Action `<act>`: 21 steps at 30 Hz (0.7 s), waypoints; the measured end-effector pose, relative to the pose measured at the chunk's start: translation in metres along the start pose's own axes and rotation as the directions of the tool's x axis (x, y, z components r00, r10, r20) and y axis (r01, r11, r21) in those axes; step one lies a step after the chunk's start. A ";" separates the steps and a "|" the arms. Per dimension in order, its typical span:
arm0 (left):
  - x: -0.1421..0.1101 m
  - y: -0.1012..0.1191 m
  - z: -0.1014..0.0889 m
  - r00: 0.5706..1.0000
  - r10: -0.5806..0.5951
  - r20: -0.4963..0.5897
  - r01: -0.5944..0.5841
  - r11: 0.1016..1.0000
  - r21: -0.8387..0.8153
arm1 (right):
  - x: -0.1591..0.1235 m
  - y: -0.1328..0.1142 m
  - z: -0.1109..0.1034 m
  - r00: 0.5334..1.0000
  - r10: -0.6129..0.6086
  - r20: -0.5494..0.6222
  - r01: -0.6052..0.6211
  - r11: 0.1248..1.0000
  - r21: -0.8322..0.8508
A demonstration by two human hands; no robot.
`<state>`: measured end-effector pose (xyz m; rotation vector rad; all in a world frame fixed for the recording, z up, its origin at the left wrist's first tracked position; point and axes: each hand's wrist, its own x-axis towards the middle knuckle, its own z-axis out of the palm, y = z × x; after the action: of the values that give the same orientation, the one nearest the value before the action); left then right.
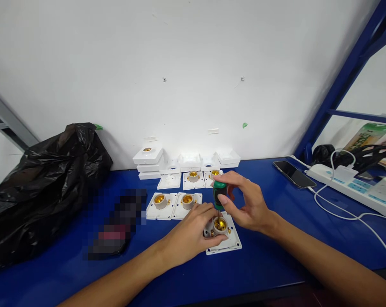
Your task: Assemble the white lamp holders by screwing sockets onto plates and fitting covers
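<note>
My right hand (248, 204) grips a short screwdriver (220, 194) with a green and black handle, held upright. Its shaft points down into the brass-lined cup of a lamp holder (220, 226) on a square white base plate (229, 245). Around the near left side of that lamp holder, my left hand (195, 232) is closed, thumb in front and fingers behind. The screwdriver's tip is inside the cup, and whether it meets a screw I cannot tell. Two similar plates with lamp holders (161, 201) (187, 201) lie just behind my left hand.
White covers (189, 161) and a stack of them (148, 164) stand along the wall, with more lamp holder plates (193, 177) before them. A black plastic bag (52, 183) fills the left. At right lie a phone (293, 174), a power strip (355, 187) and white cables (343, 209).
</note>
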<state>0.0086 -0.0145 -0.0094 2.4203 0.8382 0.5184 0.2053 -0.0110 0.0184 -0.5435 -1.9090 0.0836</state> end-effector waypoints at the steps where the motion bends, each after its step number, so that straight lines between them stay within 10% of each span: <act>1: 0.000 0.000 0.000 1.000 0.001 -0.002 -0.001 1.000 0.000 | 0.001 0.000 0.000 1.000 0.008 0.000 -0.008 1.000 0.000; 16: 0.000 -0.001 0.001 1.000 0.000 -0.015 0.000 1.000 -0.005 | -0.003 0.002 0.001 0.993 0.090 -0.075 -0.087 0.995 0.047; 21: -0.002 -0.002 0.001 1.000 0.019 -0.015 -0.019 1.000 0.000 | -0.002 0.001 0.000 0.995 0.035 0.093 -0.038 0.999 0.037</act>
<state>0.0070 -0.0142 -0.0121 2.4294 0.8215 0.5446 0.2061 -0.0109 0.0163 -0.5567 -1.9829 0.1718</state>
